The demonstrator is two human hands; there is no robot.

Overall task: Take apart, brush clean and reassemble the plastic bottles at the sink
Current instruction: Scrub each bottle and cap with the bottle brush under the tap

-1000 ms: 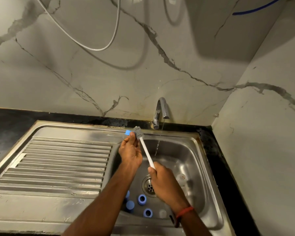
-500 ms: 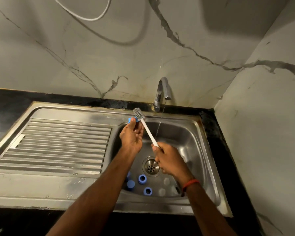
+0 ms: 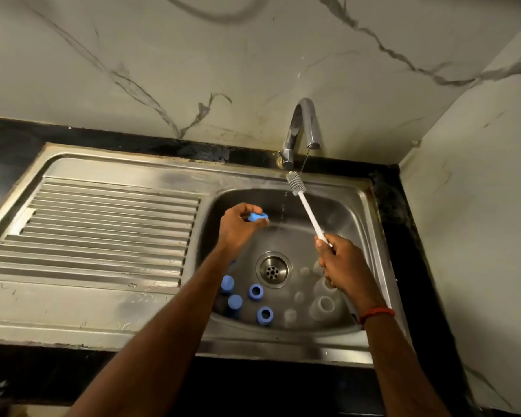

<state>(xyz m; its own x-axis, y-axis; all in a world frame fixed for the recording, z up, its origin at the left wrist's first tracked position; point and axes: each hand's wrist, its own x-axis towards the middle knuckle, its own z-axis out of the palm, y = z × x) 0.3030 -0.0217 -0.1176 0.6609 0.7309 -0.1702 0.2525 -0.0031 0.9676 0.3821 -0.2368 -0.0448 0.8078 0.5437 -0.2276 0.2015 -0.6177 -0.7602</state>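
The left hand point(image 3: 238, 230) pinches a blue cap point(image 3: 257, 217) over the sink point(image 3: 118, 167) basin, apart from the brush point(image 3: 309, 210). The right hand point(image 3: 342, 263) grips its white handle, bristle head up, just below the tap point(image 3: 303, 127). On the basin floor, 4 loose caps point(image 3: 255, 292) show (left of the drain point(image 3: 273, 269)) and clear bottles point(image 3: 322, 305) lie to its right.

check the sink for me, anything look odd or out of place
Nothing looks broken or spilled. Blue caps and clear bottle parts lie scattered loose on the basin floor near the drain, which fits mid-wash. The one blemish is dark, patchy staining on the sink's back rim left of the tap.
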